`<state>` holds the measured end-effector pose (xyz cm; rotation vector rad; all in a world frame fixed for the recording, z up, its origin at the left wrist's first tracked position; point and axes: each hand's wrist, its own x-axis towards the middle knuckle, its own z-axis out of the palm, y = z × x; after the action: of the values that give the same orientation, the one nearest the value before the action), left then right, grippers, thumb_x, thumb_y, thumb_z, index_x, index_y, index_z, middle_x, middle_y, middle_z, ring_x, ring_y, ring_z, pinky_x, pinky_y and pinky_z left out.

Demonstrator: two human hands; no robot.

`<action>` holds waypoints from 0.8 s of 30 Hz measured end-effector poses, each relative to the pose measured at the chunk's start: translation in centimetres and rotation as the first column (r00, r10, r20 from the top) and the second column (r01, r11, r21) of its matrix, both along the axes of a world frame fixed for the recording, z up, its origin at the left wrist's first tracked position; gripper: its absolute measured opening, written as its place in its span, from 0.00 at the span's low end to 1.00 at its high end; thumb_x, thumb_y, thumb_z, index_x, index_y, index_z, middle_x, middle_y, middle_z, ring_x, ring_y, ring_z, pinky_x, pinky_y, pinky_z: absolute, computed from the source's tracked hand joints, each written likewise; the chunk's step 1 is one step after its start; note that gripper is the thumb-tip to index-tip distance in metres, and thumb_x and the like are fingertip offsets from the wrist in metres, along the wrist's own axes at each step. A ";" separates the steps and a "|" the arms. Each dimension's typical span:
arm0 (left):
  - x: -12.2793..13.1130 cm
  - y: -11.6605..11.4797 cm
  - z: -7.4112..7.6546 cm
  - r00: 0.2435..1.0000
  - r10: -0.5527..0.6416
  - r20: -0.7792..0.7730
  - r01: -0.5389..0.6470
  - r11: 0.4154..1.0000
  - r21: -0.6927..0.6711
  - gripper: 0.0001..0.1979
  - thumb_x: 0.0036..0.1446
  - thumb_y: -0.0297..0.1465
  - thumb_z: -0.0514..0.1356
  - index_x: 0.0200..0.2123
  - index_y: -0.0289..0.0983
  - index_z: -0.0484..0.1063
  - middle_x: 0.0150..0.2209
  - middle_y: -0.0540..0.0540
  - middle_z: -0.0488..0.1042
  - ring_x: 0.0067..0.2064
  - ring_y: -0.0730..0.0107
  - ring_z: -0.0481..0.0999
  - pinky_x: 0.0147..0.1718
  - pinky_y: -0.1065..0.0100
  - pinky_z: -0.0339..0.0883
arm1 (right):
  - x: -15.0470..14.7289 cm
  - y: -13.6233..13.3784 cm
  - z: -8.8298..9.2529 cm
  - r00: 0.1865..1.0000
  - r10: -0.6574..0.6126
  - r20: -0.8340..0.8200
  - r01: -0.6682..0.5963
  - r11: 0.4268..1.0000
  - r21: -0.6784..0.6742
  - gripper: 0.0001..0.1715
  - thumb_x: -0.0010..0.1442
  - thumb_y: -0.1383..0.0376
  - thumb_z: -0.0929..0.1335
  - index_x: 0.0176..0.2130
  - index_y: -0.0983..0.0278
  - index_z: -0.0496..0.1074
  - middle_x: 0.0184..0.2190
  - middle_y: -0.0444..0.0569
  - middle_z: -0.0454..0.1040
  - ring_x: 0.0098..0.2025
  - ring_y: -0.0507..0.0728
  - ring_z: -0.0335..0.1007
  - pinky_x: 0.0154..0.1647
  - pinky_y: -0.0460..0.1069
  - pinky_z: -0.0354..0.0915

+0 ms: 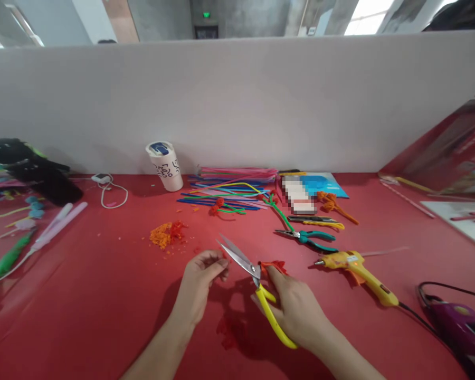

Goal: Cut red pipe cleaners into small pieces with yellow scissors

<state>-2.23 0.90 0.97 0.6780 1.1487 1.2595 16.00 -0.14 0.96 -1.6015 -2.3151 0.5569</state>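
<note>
My right hand (298,303) is closed round the yellow handles of a pair of scissors (272,319). The steel blades stand slightly apart and point up and left. A crumpled red-orange piece (275,265) shows at the fingers of this hand, beside the scissors' pivot. Just left of the blade tips, my left hand (201,279) is pinched, thumb against fingers; whatever it may hold is too small to make out. Beyond it lies a small heap of orange and red clippings (167,234). Red scraps (231,332) lie on the table below the scissors.
Pliers (311,237), a utility knife (320,221) and a yellow glue gun (358,272) lie to the right. Pipe cleaners (233,184) lie along the white partition (237,105), near a white cup (164,166). A purple corded tool (461,332) sits at lower right.
</note>
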 end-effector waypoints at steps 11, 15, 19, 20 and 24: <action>-0.4 0.0 0.4 0.995 0.078 0.066 -0.082 0.996 0.047 0.02 0.41 0.26 0.60 0.21 0.33 0.68 0.19 0.52 0.67 0.22 0.79 0.66 0.22 0.76 0.58 | -0.2 -0.3 -1.0 0.965 0.100 0.243 -0.135 0.982 0.130 0.15 0.55 0.55 0.58 0.33 0.64 0.60 0.19 0.46 0.70 0.20 0.54 0.65 0.19 0.46 0.43; -0.4 0.0 0.5 0.996 0.071 0.057 -0.073 0.997 0.034 0.03 0.42 0.27 0.60 0.21 0.33 0.67 0.19 0.53 0.66 0.22 0.79 0.65 0.21 0.77 0.58 | -0.2 -0.3 -1.1 0.964 0.105 0.244 -0.148 0.975 0.165 0.16 0.55 0.54 0.57 0.32 0.64 0.60 0.18 0.46 0.69 0.19 0.55 0.65 0.18 0.47 0.43; -0.5 0.0 0.4 0.998 0.064 0.031 -0.065 0.997 0.033 0.04 0.43 0.27 0.59 0.21 0.33 0.67 0.19 0.52 0.66 0.21 0.79 0.65 0.22 0.76 0.58 | -0.1 -0.2 -1.2 0.961 0.108 0.254 -0.164 0.964 0.210 0.16 0.56 0.54 0.57 0.31 0.64 0.60 0.17 0.46 0.68 0.18 0.54 0.64 0.18 0.47 0.43; -0.5 0.0 0.4 0.998 0.062 0.027 -0.062 0.997 0.035 0.04 0.43 0.27 0.59 0.21 0.32 0.68 0.19 0.52 0.66 0.21 0.79 0.65 0.22 0.76 0.58 | -0.1 -0.2 -1.2 0.960 0.107 0.258 -0.166 0.962 0.219 0.16 0.56 0.54 0.56 0.31 0.64 0.60 0.17 0.46 0.68 0.17 0.54 0.64 0.18 0.47 0.43; -0.5 0.1 0.3 0.998 0.054 0.025 -0.055 0.997 0.046 0.03 0.43 0.26 0.59 0.22 0.32 0.68 0.19 0.52 0.67 0.21 0.80 0.65 0.22 0.76 0.58 | 0.0 -0.2 -1.4 0.952 0.106 0.289 -0.181 0.953 0.244 0.15 0.55 0.54 0.57 0.29 0.64 0.59 0.16 0.45 0.68 0.17 0.55 0.64 0.18 0.47 0.41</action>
<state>-2.75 0.97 1.31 0.6687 1.1278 1.3406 15.96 -0.39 -0.40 -1.4641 -2.5887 0.0422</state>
